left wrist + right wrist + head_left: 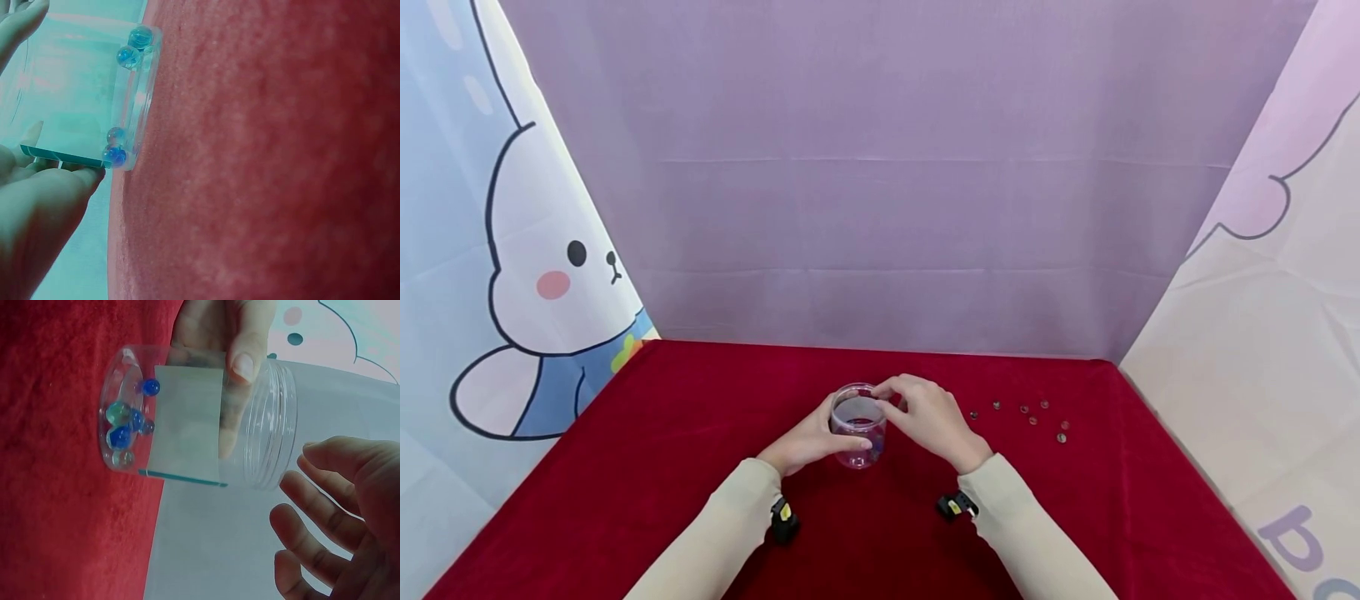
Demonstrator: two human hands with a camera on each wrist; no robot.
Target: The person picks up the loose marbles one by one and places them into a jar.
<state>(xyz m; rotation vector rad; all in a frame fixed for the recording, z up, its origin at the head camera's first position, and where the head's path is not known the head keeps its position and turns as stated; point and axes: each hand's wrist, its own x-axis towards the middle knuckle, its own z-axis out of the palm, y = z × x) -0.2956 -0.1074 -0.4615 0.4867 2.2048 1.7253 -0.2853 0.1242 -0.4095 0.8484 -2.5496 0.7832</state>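
A clear jar (859,457) with a pale label stands upright over the red cloth, and my left hand (808,440) grips it around its side. Several blue and greenish glass marbles (119,437) lie at its bottom, also visible through the wall in the left wrist view. At the jar's open mouth is my right hand (928,415), its fingertips close to the threaded rim. In the right wrist view those fingers (312,544) are loosely bent and spread, with nothing showing between them.
Several small glass marbles (1033,421) are scattered on the red cloth (1075,517) to the right of my right hand. A purple backdrop (880,217) rises behind the table, with printed cloth panels (1262,350) along both sides.
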